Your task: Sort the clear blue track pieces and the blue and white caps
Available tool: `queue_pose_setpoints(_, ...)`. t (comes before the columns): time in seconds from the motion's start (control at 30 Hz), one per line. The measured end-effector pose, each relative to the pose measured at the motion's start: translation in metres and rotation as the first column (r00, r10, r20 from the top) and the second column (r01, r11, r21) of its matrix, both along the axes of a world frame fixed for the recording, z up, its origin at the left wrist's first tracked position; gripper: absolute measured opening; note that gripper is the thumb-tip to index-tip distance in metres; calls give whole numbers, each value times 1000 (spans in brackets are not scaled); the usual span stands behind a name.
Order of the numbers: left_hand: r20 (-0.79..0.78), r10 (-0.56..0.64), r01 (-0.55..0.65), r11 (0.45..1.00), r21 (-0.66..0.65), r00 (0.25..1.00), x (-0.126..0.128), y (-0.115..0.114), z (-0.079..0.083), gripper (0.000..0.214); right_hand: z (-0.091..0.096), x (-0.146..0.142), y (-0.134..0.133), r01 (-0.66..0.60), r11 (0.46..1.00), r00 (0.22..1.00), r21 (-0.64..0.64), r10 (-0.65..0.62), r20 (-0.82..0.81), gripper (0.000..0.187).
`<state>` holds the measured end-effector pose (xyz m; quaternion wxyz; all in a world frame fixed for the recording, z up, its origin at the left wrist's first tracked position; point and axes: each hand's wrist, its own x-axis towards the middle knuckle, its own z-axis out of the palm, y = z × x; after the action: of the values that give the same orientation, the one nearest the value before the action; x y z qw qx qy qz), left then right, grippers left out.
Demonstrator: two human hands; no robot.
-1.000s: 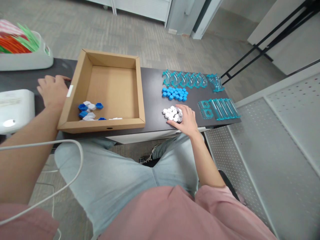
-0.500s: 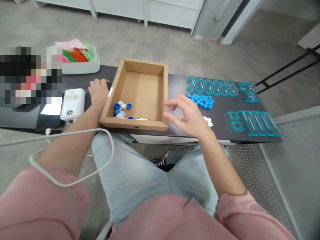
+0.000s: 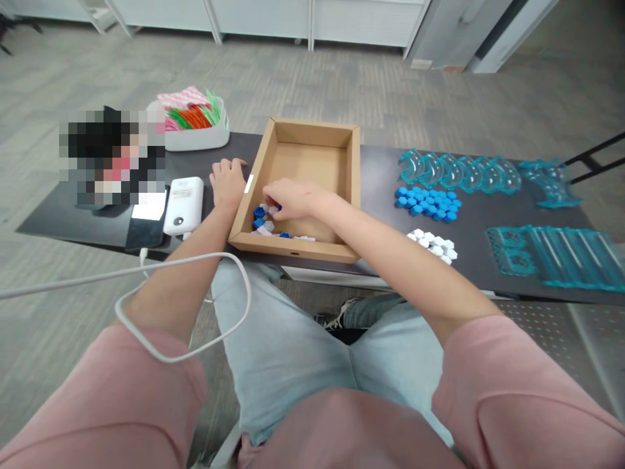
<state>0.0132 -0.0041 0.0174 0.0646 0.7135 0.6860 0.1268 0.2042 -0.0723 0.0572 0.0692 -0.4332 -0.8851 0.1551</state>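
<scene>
A shallow cardboard box [image 3: 354, 185] sits in front of me with several blue and white hexagonal pieces [image 3: 263, 227] in its near left corner. Into it reaches my right hand [image 3: 293, 197], fingers curled down over the upper pieces; a blue one shows partly beneath them. The fingertips are partly hidden, so what they grip cannot be made out. Outside the box's left wall, my left hand [image 3: 228, 182] lies with its fingers extended, holding nothing.
Right of the box lie blue hexagonal pieces [image 3: 427, 203], white hexagonal pieces [image 3: 432, 245], and clear teal plastic parts [image 3: 459, 170]. On the left are a white device [image 3: 184, 206], a phone [image 3: 146, 218], and a white bin [image 3: 198, 139]. A white cable [image 3: 247, 286] loops above my left arm.
My right hand has moved left, from the box's right wall to the pieces inside, its fingers curling downward. My left hand remains beside the box. The camera view has shifted.
</scene>
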Motion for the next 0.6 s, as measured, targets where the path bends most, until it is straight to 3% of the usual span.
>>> queue_pose_setpoints(0.13, 36, -31, 32, 999, -41, 999, 0, -5, 6, 61, 19, 41, -15, 60, 995, 974, 75, -42, -221, 18)
queue_pose_setpoints(0.27, 35, -26, 27, 998, -51, 999, 1, -7, 10, 65, 43, 134, -70, 274, 958, 892, 82, -222, -393, 24)
queue_pose_setpoints(0.43, 18, 36, -36, 999, -9, 999, 6, -3, 6, 70, 48, 266, -182, 629, 774, 744, 67, -576, -338, 27)
queue_pose_setpoints(0.5, 11, 53, -53, 999, -8, 999, 8, -3, 6, 73, 38, 297, -225, 718, 695, 671, 34, -679, -297, 30)
queue_pose_setpoints(0.6, -2, 78, -78, 997, -11, 997, 10, -2, 6, 79, 15, 312, -272, 775, 629, 602, -68, -766, -226, 30)
